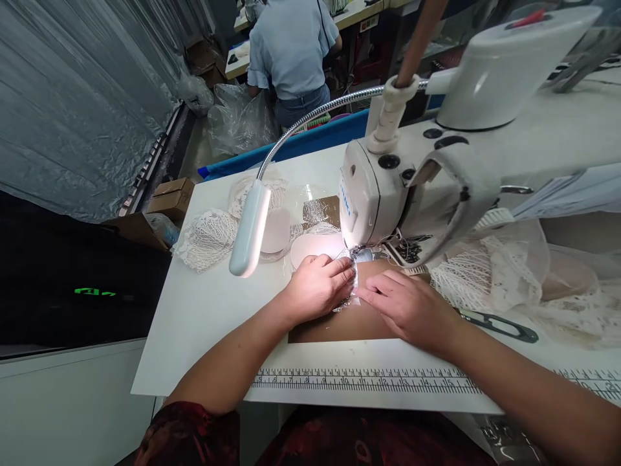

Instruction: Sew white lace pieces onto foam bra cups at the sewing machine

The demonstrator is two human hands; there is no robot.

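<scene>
Nearest, in front of both hands, a printed ruler scale [349, 382] runs along the edge of the white counter [194, 336]. Just beyond it, under the hands, lies a brown panel [339, 330]. The left hand [317, 288] presses down with bent fingers on a white fabric strip [356, 273], which lies between the hands at the needle area; whether it also pinches the strip cannot be told. The right hand [410, 307] is loosely curled, a fingertip at the strip's edge, its grip unclear. Right of the right hand lie a dark slotted tool [524, 333] and heaped lace fabric [509, 272]. Just beyond the left hand rests a smooth pale cup [315, 248]; farther left sits a lace cup [208, 239]. The sewing machine [361, 194] stands beyond the hands, its lit lamp [250, 230] beyond and left of the left hand. Farthest off, a person in light blue [295, 52] sits facing away.
</scene>
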